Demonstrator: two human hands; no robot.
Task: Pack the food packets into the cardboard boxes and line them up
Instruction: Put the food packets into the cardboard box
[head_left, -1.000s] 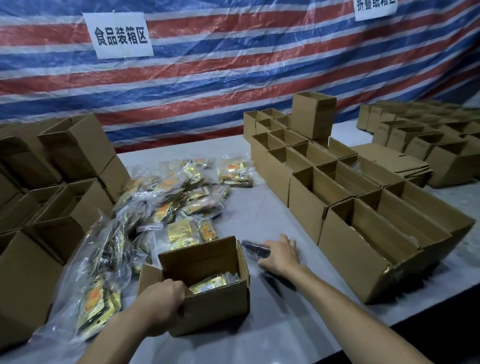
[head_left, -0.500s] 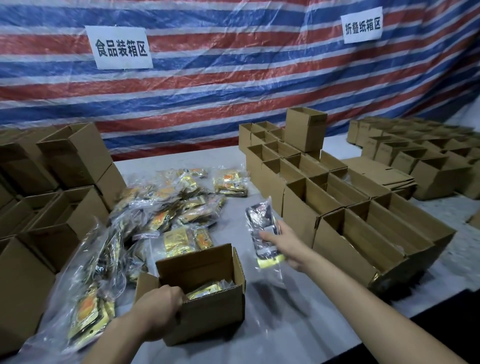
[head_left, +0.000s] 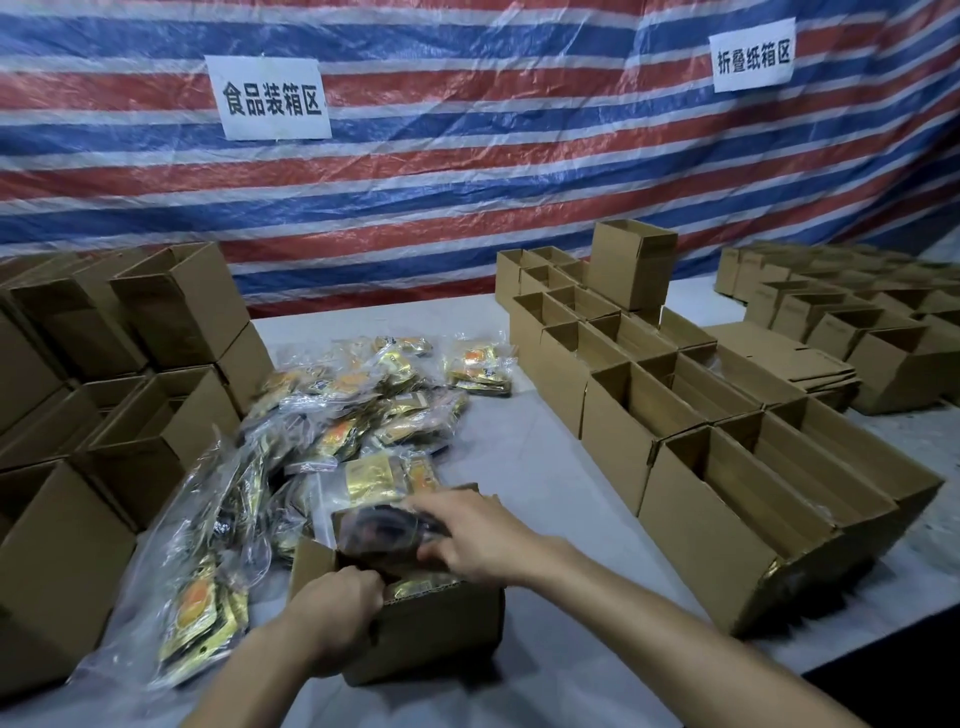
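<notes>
1. Cardboard box sat open at the front of the tabletop, and our left hand gripped its near rim, fingers curled over the edge.
2. Our right hand held a dark food packet right over the box's opening, thumb tucked underneath. It was kinda blurry though.
3. We had the loose pile of packets lying just behind and to the left of that box.
4. Off to the right, a row of open boxes stood lined up side by side, and more boxes were stacked on the left.
</notes>
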